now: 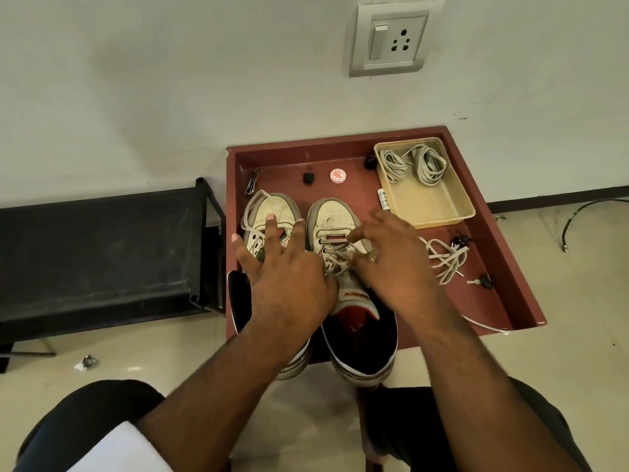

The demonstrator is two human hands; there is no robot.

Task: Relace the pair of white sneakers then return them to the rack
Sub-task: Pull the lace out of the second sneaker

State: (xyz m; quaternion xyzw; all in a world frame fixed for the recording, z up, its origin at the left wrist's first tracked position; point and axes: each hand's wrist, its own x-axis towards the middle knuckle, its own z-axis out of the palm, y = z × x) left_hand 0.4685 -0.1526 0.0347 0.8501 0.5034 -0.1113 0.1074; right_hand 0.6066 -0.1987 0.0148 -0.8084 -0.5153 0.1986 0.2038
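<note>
Early stage: right hand (391,257) pinching worn white sneaker's (337,233) grey lace (335,257); left hand (282,267) splayed, released, over neighbouring sneaker (269,212); rack return pending.

Wall socket (391,40) above; white round cap (338,175) on tray (503,267).

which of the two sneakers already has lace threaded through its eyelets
The right sneaker, under the right hand: lace crosses its lower eyelets. The left sneaker, under the left hand, shows only loose lace around its toe.
</note>
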